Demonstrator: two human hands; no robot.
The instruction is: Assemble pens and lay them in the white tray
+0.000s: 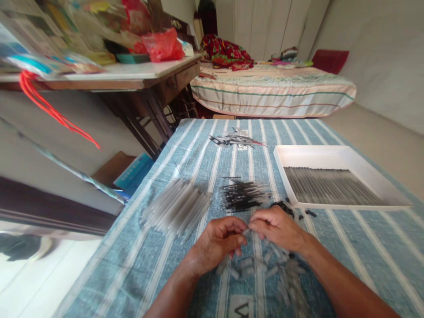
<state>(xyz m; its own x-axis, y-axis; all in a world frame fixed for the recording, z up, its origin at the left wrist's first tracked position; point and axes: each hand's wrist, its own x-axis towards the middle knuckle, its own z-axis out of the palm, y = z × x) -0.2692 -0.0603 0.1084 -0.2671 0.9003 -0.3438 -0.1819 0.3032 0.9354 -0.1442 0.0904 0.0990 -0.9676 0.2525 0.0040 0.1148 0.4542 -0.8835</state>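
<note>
My left hand and my right hand meet fingertip to fingertip over the near part of the table. A small translucent piece shows in the left fingertips; what the right fingers pinch is hidden. Short translucent caps lie scattered below both hands. Just beyond them is a pile of thin black pen refills. Small black plugs lie by my right hand. To the left sits a stack of translucent pen barrels.
A white tray at the right holds a row of dark-filled pens. More thin sticks lie at the table's far end. A cluttered desk stands at the left, a bed behind. Striped cloth covers the table.
</note>
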